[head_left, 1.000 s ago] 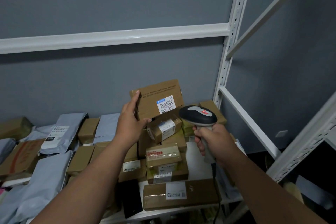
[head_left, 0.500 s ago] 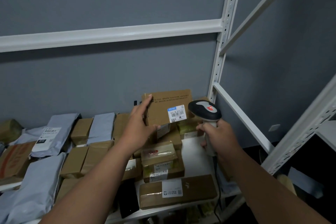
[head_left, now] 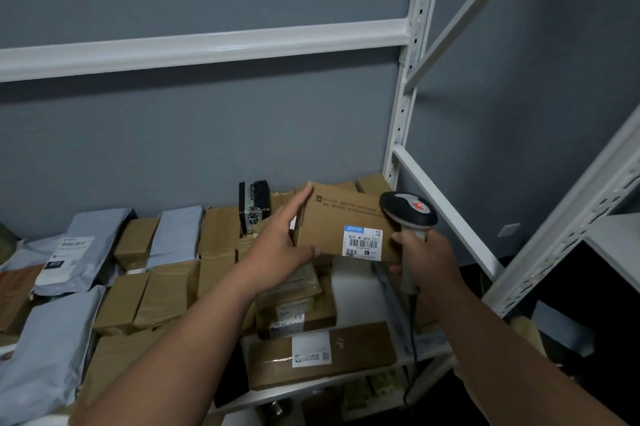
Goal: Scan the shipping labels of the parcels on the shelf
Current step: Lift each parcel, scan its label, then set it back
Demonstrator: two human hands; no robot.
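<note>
Left hand: clamped a brown box by its left end, thumb under, fingers stretched over the top, above the parcels on the shelf. Right hand: wrapped round a scanner beside the label. Likely misread, scanner head crowding the barcode; box liable to tip from one-ended hold.

The held box's shipping label reads, as far as legible, "501E- W1 A21A [T21]".
</note>
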